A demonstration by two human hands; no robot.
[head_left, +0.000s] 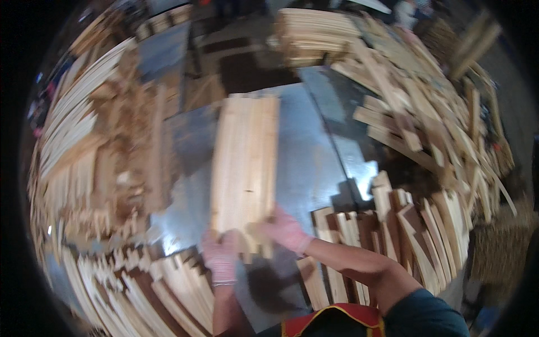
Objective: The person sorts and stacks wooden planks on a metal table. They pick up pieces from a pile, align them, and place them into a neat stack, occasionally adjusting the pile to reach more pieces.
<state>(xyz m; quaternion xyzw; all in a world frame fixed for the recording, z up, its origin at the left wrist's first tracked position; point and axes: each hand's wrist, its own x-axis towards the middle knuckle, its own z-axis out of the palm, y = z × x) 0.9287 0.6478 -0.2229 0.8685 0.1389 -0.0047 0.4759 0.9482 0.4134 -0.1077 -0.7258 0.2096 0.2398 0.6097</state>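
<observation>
A bundle of pale wooden slats (245, 163) lies lengthwise ahead of me on a grey metal table (306, 140), side by side, their near ends uneven. My left hand (220, 255), in a pink knitted glove, grips the near left corner of the bundle. On the near right corner, my right hand (287, 230), gloved alike, is closed against the edge and ends of the slats. Its fingertips are blurred by motion. A dark knot shows on one slat's face.
Rows of upright slats stand at the lower left (151, 292) and lower right (393, 236). Loose boards (393, 101) lie heaped on the right. A neat wood stack (314, 33) sits at the back. More slats (78, 129) are piled at the left, beside wood scraps.
</observation>
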